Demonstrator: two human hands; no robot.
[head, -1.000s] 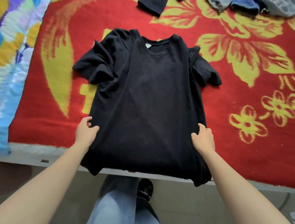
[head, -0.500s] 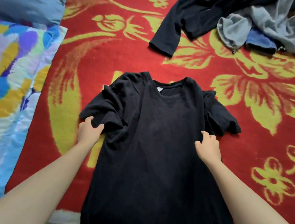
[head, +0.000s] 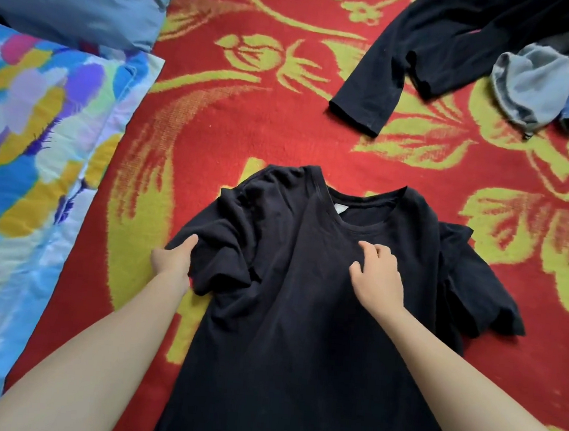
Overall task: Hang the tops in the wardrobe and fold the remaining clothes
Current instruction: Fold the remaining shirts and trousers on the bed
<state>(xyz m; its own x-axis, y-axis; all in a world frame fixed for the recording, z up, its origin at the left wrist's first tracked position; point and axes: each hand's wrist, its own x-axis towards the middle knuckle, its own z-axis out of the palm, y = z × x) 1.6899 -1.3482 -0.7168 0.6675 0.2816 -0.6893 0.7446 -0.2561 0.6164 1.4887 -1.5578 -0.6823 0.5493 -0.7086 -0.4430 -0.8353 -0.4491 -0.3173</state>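
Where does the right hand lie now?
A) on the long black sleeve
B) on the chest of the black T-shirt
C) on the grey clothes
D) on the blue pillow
B: the right hand rests on the front of the T-shirt, near the neck, far from the other things.

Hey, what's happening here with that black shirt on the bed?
A person is spreading a black T-shirt out flat, front up, on a red and yellow floral blanket. The left hand grips the bunched sleeve on its side, while the right hand rests on the chest just below the collar. A black long-sleeved top and a grey garment lie in a heap further back.
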